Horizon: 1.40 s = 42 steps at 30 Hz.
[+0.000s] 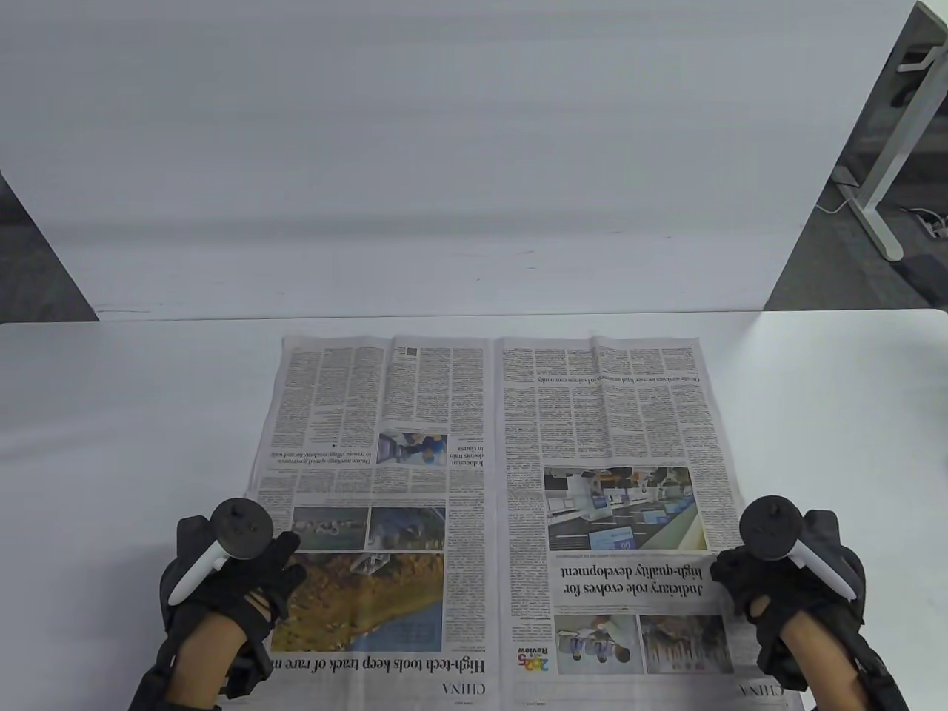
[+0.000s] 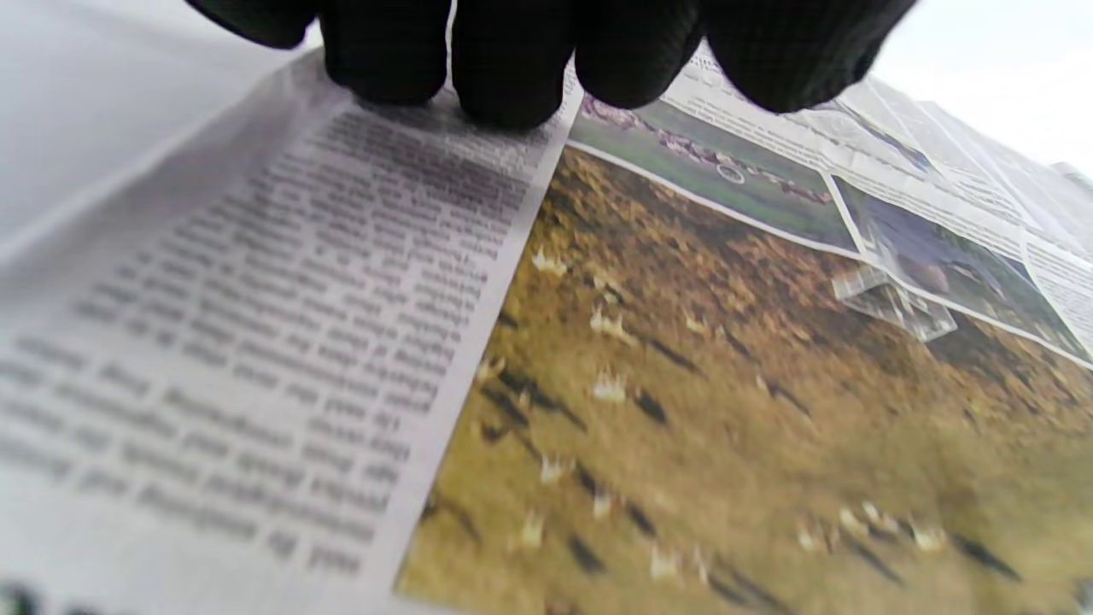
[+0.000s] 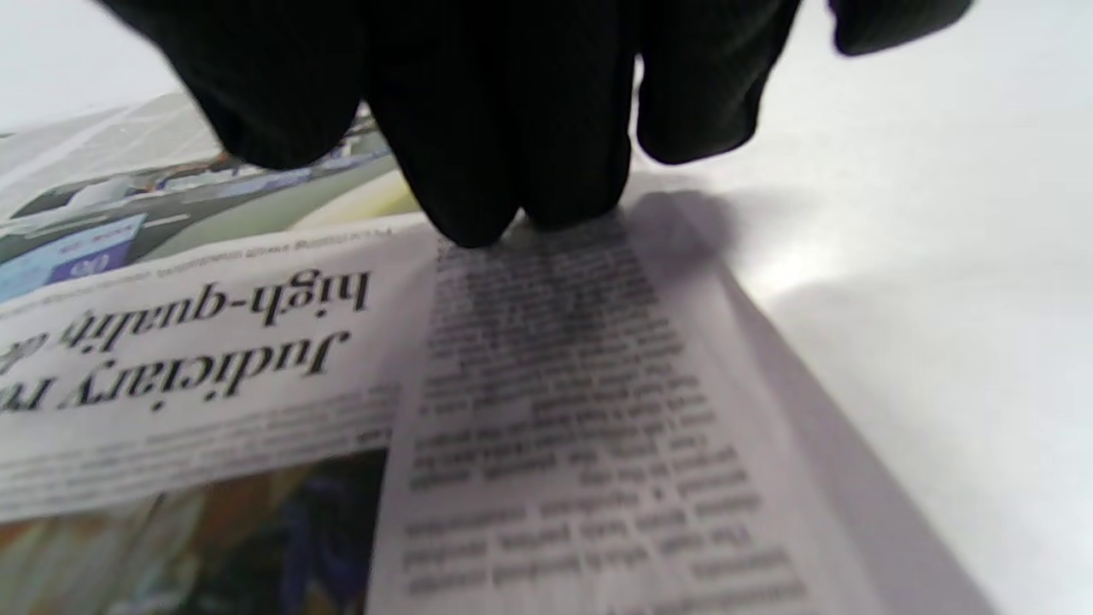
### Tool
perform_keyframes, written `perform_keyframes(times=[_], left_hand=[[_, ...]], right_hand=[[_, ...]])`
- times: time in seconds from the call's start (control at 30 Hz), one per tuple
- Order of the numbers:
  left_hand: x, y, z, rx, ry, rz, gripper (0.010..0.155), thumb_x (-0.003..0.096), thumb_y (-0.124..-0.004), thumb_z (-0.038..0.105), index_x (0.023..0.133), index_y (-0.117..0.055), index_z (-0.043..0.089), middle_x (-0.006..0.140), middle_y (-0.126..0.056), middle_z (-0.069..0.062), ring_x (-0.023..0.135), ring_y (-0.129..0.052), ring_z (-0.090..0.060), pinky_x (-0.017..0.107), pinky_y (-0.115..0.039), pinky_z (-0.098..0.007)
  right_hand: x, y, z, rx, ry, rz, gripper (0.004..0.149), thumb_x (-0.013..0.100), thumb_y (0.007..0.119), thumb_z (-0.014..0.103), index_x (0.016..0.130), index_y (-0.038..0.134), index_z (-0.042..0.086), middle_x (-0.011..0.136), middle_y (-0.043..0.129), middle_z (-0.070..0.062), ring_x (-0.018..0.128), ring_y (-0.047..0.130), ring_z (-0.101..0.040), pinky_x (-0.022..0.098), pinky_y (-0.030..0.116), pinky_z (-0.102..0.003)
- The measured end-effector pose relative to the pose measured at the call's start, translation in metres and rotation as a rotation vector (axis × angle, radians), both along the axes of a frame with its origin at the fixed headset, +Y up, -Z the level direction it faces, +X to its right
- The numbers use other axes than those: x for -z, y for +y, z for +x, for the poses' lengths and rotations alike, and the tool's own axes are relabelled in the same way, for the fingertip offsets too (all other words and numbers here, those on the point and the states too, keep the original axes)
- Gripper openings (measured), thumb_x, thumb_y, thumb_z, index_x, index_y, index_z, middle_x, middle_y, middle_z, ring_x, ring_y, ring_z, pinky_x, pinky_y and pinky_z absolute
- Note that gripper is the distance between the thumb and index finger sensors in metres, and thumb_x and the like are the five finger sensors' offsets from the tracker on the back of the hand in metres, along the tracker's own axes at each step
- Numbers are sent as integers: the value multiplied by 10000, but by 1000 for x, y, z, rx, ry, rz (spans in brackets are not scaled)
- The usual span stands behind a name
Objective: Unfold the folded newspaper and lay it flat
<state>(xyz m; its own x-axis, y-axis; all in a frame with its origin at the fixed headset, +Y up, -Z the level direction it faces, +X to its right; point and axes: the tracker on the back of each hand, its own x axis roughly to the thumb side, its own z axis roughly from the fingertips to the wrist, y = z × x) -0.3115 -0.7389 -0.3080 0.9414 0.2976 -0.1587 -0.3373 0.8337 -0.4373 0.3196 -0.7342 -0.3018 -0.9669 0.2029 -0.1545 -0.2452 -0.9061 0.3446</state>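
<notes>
Item: newspaper — one broadsheet spread, opened out on the white bench, its near edge at the bench's near side, print upside down to the person. Centre fold and cross creases show faintly raised. Left hand rests on the left page near its outer edge, fingertips pressing the paper; right hand likewise on the right page, fingertips down beside the headline. Neither grip encloses anything — flat pressing only. Handling, judged: light, limp, easily torn or wrinkled; best taken at outer edges or corners and smoothed outward from the centre fold
</notes>
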Motion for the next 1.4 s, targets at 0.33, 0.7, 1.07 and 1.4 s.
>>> perform_keyframes(times=[0.33,0.7,1.07,1.4], left_hand=[[14,27,14,2,22,12,593,475,-735,375,1016,-655,146,1021,-710,-261,899,-743,-562,640,-595,-660],[56,38,174,73,-211,85,639,480,-700,435,1063,-530,235,1130,-439,-211,1019,-459,-568,697,-459,-691],[53,-15,228,121,-351,76,692,484,-681,454,1080,-376,277,1144,-249,-177,1035,-270,-554,708,-397,-708],[51,-34,215,126,-339,37,699,489,-675,463,1071,-315,323,1136,-145,-136,1013,-142,-552,710,-311,-704]], right_hand=[[12,26,-14,13,-17,4,547,447,817,415,835,900,39,894,904,-295,866,713,-600,586,493,-758],[48,37,-190,-3,151,106,578,464,735,297,1014,653,138,1138,538,-216,996,432,-595,640,384,-772],[46,-25,-241,-4,289,138,642,461,743,366,1047,524,225,1166,396,-141,1013,335,-572,640,364,-780],[45,-40,-230,37,273,65,663,468,726,406,1052,442,272,1161,292,-147,1010,247,-548,607,349,-800]])
